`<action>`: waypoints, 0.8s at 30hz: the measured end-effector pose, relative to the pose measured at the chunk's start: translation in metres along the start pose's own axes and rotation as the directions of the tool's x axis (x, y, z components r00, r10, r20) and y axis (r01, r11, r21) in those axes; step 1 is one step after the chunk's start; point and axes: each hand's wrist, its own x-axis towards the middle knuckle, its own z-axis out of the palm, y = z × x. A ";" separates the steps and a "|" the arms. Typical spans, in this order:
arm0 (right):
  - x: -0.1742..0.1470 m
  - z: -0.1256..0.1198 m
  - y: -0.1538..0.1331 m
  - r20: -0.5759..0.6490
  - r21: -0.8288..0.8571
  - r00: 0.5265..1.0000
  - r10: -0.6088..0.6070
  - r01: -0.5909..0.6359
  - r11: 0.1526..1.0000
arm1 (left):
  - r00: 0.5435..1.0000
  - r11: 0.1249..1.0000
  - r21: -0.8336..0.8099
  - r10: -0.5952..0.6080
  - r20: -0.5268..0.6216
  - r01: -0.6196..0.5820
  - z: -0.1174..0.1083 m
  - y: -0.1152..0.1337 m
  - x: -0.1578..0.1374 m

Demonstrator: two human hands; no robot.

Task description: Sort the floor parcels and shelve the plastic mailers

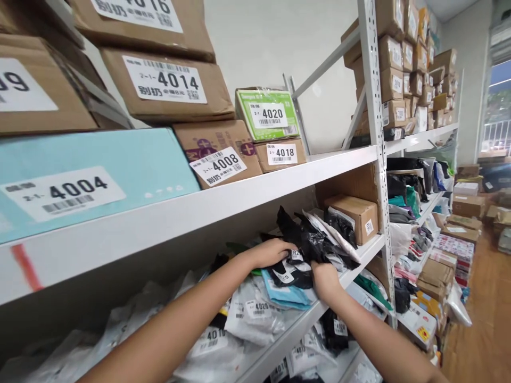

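My left hand (pixel 275 252) reaches onto the middle shelf, its fingers bent over a black plastic mailing bag (pixel 293 277) with a white number label. At the shelf's front edge my right hand (pixel 326 282) is closed on the lower end of another black mailing bag (pixel 313 239), which leans among upright parcels. My right fingertips are hidden behind the plastic. Under the black bags lies a light blue mailing bag (pixel 285 295). A clear-white bag labelled 4020 (pixel 255 311) rests just left of it.
A metal shelf board (pixel 239 189) runs above my hands, bearing labelled cartons such as a turquoise box (pixel 91 175) and a green box (pixel 271 114). A brown carton (pixel 355 215) stands behind the parcels by a perforated post (pixel 379 133). More loaded shelves stretch away at right beside a wooden floor (pixel 479 319).
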 end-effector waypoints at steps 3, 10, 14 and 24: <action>-0.005 -0.003 0.000 0.018 0.082 1.000 0.005 -0.006 0.997 | 0.998 0.998 -0.062 0.005 0.060 -0.002 0.002 0.003 0.001; -0.044 0.016 0.026 -0.560 0.266 0.818 -0.133 0.329 0.906 | 0.968 0.981 -0.187 0.001 0.251 0.048 -0.024 -0.002 -0.005; -0.060 0.024 0.053 -0.807 0.357 0.544 0.229 0.141 0.924 | 0.982 0.992 -0.122 -0.038 -0.184 0.016 -0.045 0.006 -0.002; -0.128 0.079 0.135 -0.582 0.331 0.803 0.129 0.089 0.939 | 0.954 0.974 -0.029 0.214 -0.210 -0.225 -0.064 0.058 0.055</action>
